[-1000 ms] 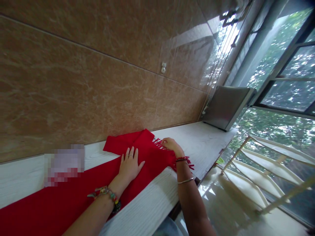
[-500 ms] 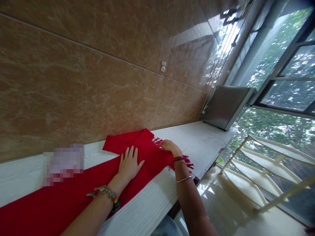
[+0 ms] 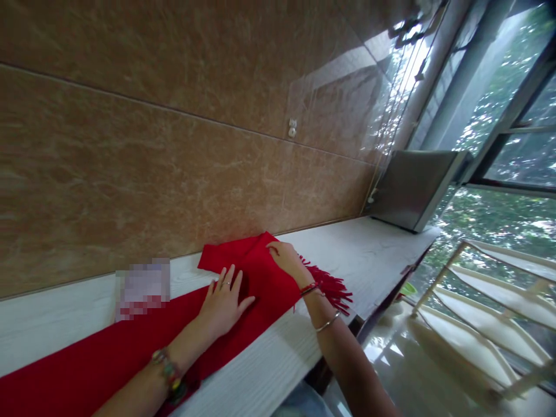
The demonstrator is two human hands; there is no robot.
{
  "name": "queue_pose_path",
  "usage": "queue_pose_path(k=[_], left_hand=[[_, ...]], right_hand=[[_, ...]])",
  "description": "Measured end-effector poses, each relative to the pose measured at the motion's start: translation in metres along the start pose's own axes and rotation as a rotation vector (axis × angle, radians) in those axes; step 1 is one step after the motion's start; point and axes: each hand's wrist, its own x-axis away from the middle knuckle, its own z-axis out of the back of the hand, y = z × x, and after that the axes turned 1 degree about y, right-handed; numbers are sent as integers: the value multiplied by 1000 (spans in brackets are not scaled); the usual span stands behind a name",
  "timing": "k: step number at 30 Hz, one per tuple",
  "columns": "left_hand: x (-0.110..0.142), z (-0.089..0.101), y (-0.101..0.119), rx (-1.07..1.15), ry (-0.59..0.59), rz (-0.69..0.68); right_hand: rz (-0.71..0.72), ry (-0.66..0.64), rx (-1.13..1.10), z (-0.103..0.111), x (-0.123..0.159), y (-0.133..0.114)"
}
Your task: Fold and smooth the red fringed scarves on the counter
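A long red scarf (image 3: 108,353) with a fringed end (image 3: 332,288) lies along a white wood-grain counter (image 3: 269,370). My left hand (image 3: 223,304) rests flat on the scarf, fingers spread, a ring on one finger. My right hand (image 3: 284,258) lies on the scarf near its folded far corner, fingers curled down onto the cloth close to the fringe. Whether it pinches the fabric is not clear. Both wrists wear bracelets.
A brown marble-tiled wall (image 3: 174,162) runs behind the counter. A blurred-out patch (image 3: 141,288) sits by the wall. A grey metal box (image 3: 410,188) stands at the counter's far end beside an open window (image 3: 512,150). Pale slatted frames (image 3: 486,289) stand right, below.
My right hand slid from the fringe end leftward onto the scarf's far corner. The left hand stayed flat on the scarf. The camera shifted slightly.
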Motion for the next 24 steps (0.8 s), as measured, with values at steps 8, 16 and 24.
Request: queue_pose_path(k=[8, 16, 24], left_hand=[[114, 27, -81, 23, -130, -133], [124, 39, -80, 67, -150, -163], [140, 72, -71, -8, -264, -326]], right_hand=[[683, -158, -279, -31, 36, -85], [797, -441, -266, -57, 67, -112], [764, -476, -281, -48, 66, -108]])
